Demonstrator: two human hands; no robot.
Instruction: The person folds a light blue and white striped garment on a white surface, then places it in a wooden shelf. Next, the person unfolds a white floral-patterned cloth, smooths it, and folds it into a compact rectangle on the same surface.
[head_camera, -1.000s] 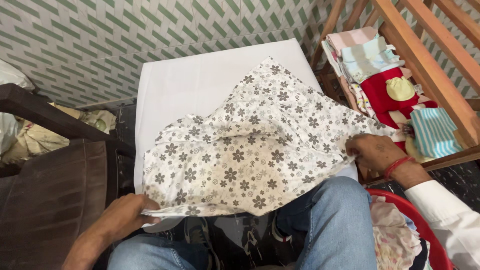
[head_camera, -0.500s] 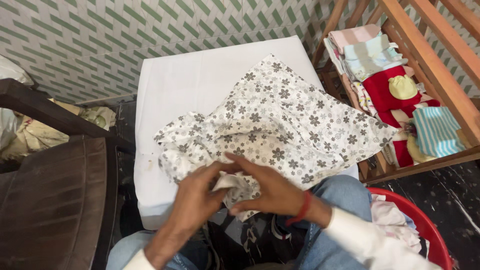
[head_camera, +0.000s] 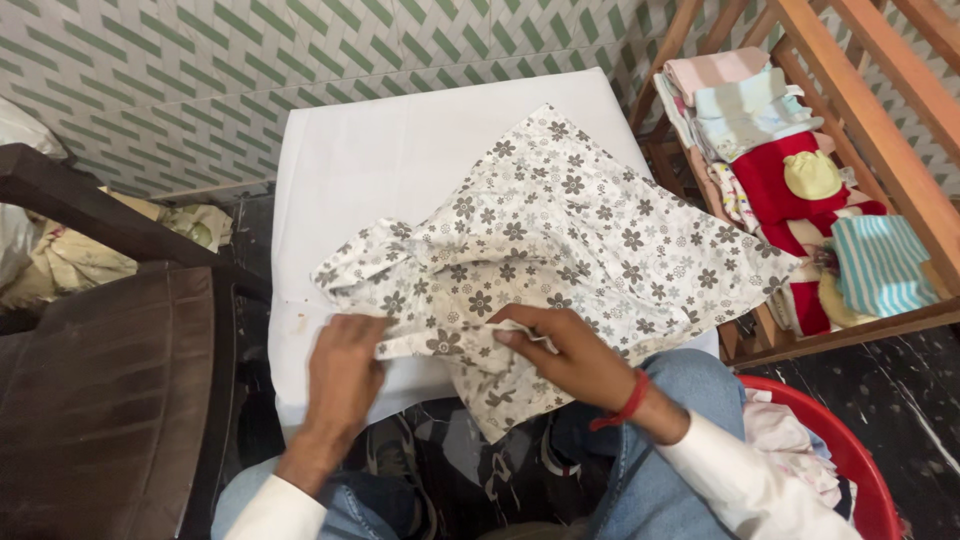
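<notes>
Hands (head_camera: 345, 375) apart again along floral cloth's (head_camera: 560, 240) near edge.

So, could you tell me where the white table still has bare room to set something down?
The white table is bare along its far-left part, between the tiled wall and the floral cloth. The near edge, under both hands, and the right are covered.
</notes>
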